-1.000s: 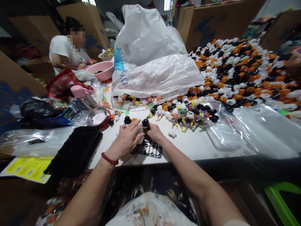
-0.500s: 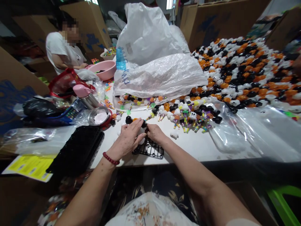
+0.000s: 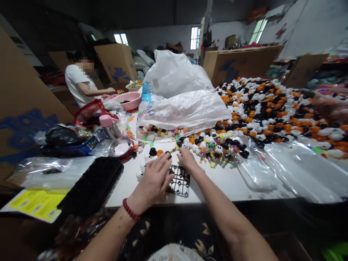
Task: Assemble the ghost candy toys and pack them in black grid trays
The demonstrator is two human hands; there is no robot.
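Observation:
My left hand (image 3: 156, 177), a dark red bead bracelet at its wrist, lies open with fingers stretched over the left part of a black plastic grid tray (image 3: 179, 183). Its palm side and whatever is under it are hidden. Just beyond its fingertips sit a black ball-like piece (image 3: 152, 152) and an orange piece (image 3: 160, 153). White pieces (image 3: 141, 168) show beside its left edge. My right hand (image 3: 187, 159) is beyond the tray's far edge, near the pile of small toy tubes with moulded heads (image 3: 217, 150). Its fingers are slightly bent and apart, with nothing visible in them.
Stacked black trays (image 3: 92, 185) lie left, near a metal bowl (image 3: 119, 148) and a pink-lidded flask (image 3: 108, 125). A big white plastic bag (image 3: 179, 105) stands behind. A heap of orange, black and white heads (image 3: 261, 112) and clear bags (image 3: 299, 166) fill the right. Someone works at back left.
My right hand has left the tray and moved forward towards the toy pile. My left hand stays over the tray, its fingers more spread. The camera view has tilted up.

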